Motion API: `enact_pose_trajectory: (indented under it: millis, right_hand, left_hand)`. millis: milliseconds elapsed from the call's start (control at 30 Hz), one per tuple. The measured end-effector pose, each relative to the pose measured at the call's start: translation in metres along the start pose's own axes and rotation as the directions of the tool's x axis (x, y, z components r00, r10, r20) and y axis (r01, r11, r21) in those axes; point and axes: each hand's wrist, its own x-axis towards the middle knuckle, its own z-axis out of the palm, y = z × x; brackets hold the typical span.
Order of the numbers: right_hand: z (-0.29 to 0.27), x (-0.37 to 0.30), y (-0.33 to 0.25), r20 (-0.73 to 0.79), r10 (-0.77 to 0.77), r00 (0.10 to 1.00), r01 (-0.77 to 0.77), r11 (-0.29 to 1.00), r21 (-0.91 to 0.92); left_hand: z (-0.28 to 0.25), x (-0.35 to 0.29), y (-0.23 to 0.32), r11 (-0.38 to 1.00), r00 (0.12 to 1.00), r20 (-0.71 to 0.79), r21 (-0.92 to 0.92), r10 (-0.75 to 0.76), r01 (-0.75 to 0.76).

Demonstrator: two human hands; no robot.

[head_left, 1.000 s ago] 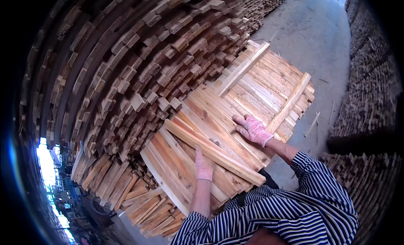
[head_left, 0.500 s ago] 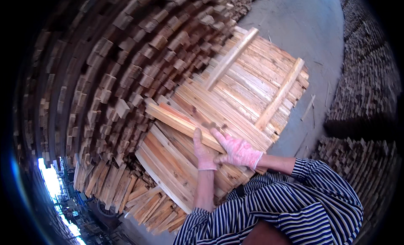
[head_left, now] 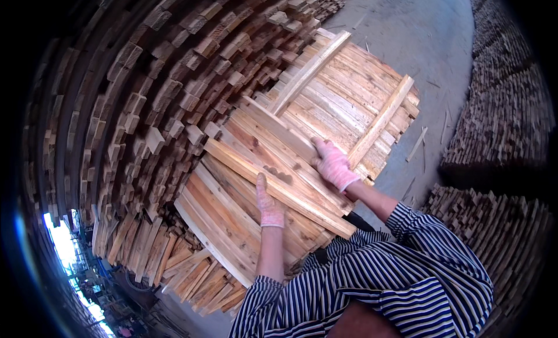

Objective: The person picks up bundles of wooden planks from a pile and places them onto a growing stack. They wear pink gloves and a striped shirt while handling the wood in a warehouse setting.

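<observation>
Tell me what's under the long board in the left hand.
Under the long board in the left hand lie planks set side by side, showing on both sides of it. The part directly beneath is covered, so whether board and planks touch there cannot be told.

Boards (head_left: 302, 202) are tan, gloves (head_left: 336, 166) pink, shirt (head_left: 407, 285) striped navy-and-white.

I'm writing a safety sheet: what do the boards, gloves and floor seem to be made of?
Boards: sawn wood, seemingly unfinished, showing grain and dark knots.
Gloves: probably knitted fabric, pink and whitish, from their mottled, close-fitting look; any coating is unclear.
Floor: likely bare concrete, given its flat, continuous grey surface.
</observation>
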Motion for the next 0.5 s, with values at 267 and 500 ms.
enact_pose_trajectory:
  millis: [267, 500]
  right_hand:
    - [-0.033, 0.037, 0.076, 0.202, -0.025, 0.979, -0.077, 0.875, 0.478]
    - [-0.036, 0.028, 0.082, 0.212, -0.005, 0.977, -0.108, 0.848, 0.519]
  left_hand:
    - [0.000, -0.001, 0.001, 0.999, 1.000, 0.020, -0.031, -0.016, 0.016]
    - [0.002, -0.002, 0.004, 0.989, 0.989, 0.143, -0.138, -0.037, 0.057]
